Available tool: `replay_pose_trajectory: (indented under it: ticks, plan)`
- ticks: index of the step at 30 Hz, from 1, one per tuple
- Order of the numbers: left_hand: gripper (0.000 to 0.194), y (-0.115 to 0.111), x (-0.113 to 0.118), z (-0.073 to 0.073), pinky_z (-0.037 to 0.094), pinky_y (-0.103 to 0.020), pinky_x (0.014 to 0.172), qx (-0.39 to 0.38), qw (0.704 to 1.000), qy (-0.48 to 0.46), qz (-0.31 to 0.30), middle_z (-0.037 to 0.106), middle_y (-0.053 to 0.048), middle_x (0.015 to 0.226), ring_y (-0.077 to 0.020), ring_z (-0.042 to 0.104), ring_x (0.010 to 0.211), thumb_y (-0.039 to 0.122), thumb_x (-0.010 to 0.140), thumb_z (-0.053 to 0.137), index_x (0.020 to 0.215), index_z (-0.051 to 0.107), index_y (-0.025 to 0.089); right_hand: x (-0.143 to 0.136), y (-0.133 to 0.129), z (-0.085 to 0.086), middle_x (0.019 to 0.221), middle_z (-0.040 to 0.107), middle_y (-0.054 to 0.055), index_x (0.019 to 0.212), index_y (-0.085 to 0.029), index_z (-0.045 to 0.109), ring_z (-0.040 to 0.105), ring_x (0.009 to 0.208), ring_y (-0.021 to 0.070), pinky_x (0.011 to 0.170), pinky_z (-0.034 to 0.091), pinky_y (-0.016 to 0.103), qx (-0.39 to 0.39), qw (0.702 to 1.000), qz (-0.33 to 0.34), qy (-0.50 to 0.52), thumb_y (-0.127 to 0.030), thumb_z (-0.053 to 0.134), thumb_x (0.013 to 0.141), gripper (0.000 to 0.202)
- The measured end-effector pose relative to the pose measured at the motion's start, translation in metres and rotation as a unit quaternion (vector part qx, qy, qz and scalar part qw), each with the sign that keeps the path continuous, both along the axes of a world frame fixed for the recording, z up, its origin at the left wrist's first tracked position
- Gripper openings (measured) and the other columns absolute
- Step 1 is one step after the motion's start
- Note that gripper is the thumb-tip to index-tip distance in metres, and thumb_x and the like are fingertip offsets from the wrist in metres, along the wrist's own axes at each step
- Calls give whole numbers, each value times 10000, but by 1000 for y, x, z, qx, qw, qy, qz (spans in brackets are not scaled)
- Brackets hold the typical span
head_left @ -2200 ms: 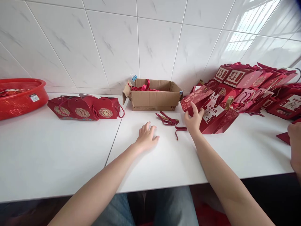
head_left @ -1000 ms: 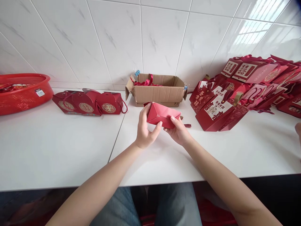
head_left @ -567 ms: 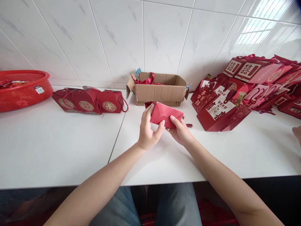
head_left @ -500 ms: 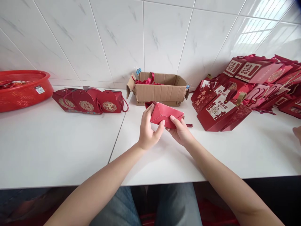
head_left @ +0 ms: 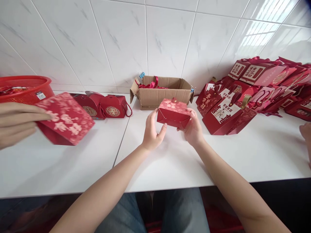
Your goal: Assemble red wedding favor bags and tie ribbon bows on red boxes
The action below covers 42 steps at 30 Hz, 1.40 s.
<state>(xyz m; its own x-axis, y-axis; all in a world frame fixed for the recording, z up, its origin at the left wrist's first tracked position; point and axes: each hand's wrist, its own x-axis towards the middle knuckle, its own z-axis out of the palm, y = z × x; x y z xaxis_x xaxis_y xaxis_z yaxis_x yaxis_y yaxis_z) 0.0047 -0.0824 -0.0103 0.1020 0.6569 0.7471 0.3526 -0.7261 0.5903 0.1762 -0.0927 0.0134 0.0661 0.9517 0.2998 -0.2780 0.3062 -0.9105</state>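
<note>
Holding red box (head_left: 173, 118), both hands (head_left: 152, 133) (head_left: 194, 131), apparently tilted

Four hands (head_left: 152, 134) (head_left: 194, 129) (head_left: 20, 122) (head_left: 306, 132) are seen, and two red cartons (head_left: 173, 119) (head_left: 65, 121) are held. One red basket (head_left: 46, 90), one cardboard box (head_left: 165, 98) and two blue clips (head_left: 142, 75) (head_left: 192, 89) are shown. The stacked gift boxes (head_left: 263, 77) on the right are too overlapped to be counted.

Bare forearms (head_left: 113, 178), bare hands (head_left: 152, 134); faded blue denim jeans (head_left: 184, 210) w/ lighter patches.
</note>
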Motion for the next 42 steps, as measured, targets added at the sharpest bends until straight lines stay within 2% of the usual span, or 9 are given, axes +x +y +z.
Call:
replay_pose_trajectory:
  ticks: [2,5,9,17,23,27,31,38,42]
  plan:
    - [596,4,-1,-7,415,-473,1010,-35,999,14,13,396,-142,1416,-282,405,1300,328,870,542,1399,278,250,15,4,1,1008,489,19,1061,-307,439,563,827,173,634,507,311,94,982,-129,-103,-517,557,788,364]
    - [575,6,-2,-13,403,-483,1010,-80,996,26,14,396,-134,1406,-281,393,1303,321,869,532,1387,289,257,41,11,1,1082,449,62,1071,-266,481,487,1090,249,898,458,429,192,875,-329,-300,-467,649,722,436]
    - [573,5,-1,-16,407,-487,996,-101,994,32,3,399,-139,1380,-283,399,1288,288,852,535,1372,297,246,64,23,-7,1193,381,125,1092,-234,503,381,1248,299,986,388,492,157,776,-457,-405,-454,629,742,432]
    - [603,4,1,-14,432,-479,956,-120,993,22,-1,398,-143,1354,-279,445,1232,227,816,541,1364,293,249,74,41,-36,1450,206,155,1109,-240,510,353,1321,336,923,446,445,-53,789,-375,-483,-320,614,776,358]
    - [550,4,1,-14,456,-458,933,-117,992,47,-8,404,-142,1332,-265,466,1203,197,827,495,1344,313,231,74,46,-47,1489,132,161,996,-188,549,203,1375,381,1018,340,487,-93,772,-352,-521,-283,601,788,234]
    - [544,4,2,-15,456,-445,934,-103,993,53,-13,407,-137,1316,-254,469,1190,195,828,495,1339,311,227,71,43,-38,1355,332,180,1014,-171,573,372,1255,355,954,381,446,-130,735,-401,-531,-311,539,817,245]
    - [551,4,2,-15,460,-440,920,-98,994,52,-17,414,-130,1307,-255,474,1179,188,818,511,1332,320,241,72,45,-36,1161,525,149,1045,-162,603,545,1066,290,929,411,438,-175,735,-343,-558,-319,446,855,291]
    - [557,4,2,-15,465,-441,906,-100,994,52,-10,417,-135,1307,-256,478,1170,202,812,518,1334,327,241,74,54,-53,1455,374,187,1345,-106,449,319,1368,308,1117,230,488,-156,755,-290,-567,-367,439,876,536]
    - [577,9,-3,-10,426,-474,965,-60,997,50,22,413,-136,1323,-276,430,1236,204,798,525,1338,326,243,75,56,-55,1390,445,194,1303,-115,504,414,1292,323,1075,293,501,-155,761,-297,-556,-366,396,894,492]
